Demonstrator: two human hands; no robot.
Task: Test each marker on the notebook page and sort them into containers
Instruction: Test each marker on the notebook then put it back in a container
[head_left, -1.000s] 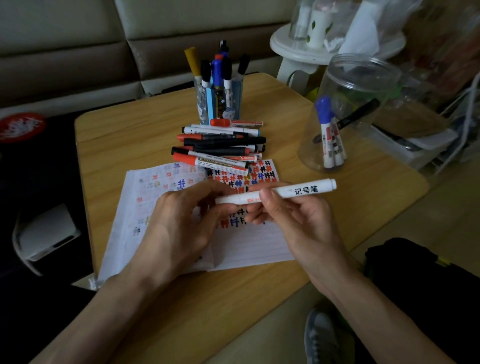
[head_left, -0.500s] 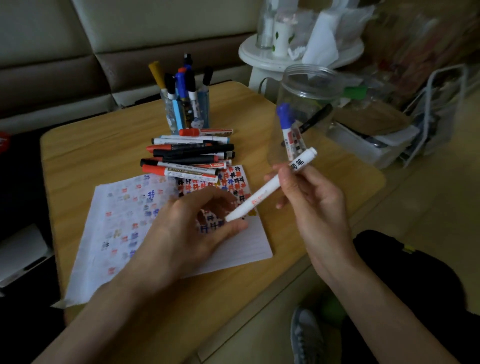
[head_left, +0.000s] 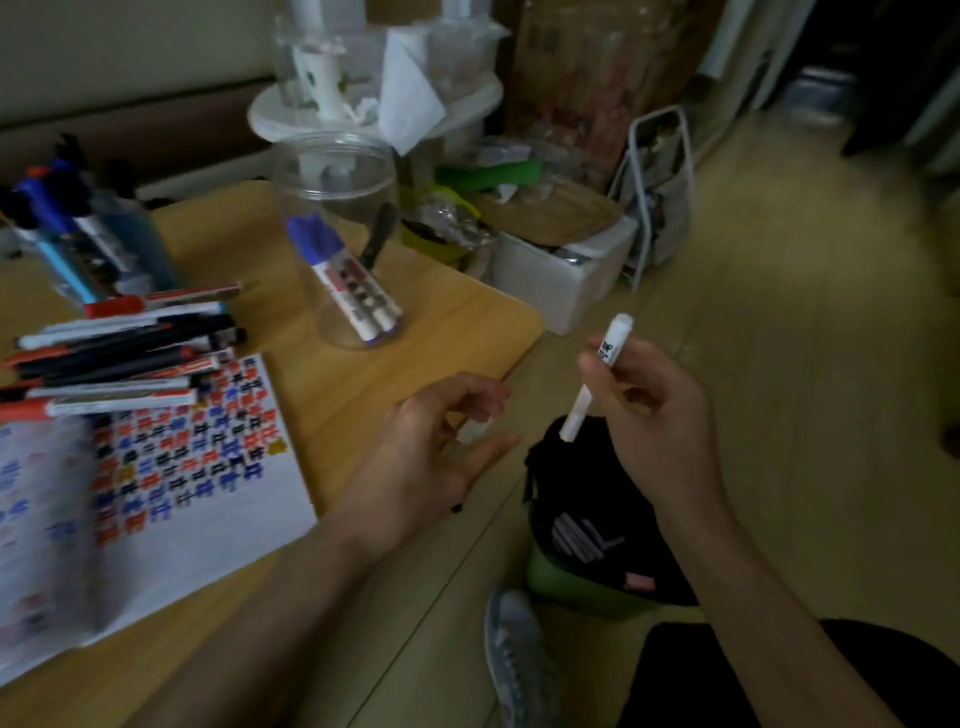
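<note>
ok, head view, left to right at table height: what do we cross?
Pile of loose red, black and white markers → clear plastic jar holding markers → left hand → white marker held in the right hand.

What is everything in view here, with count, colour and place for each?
white marker: one, white, gripped in right hand
white cap: one, white, blurred, pinched in left hand
clear jar: one, clear, on table, holding blue-capped markers
notebook page: one, white with coloured marks, on table
loose markers: pile, red and black, beside notebook page
pen cup: one, bluish, far left on table
table: one, wooden
black bag: one, black, on floor
white box: one, white, on floor
left hand: one, over table edge
right hand: one, above black bag
</note>
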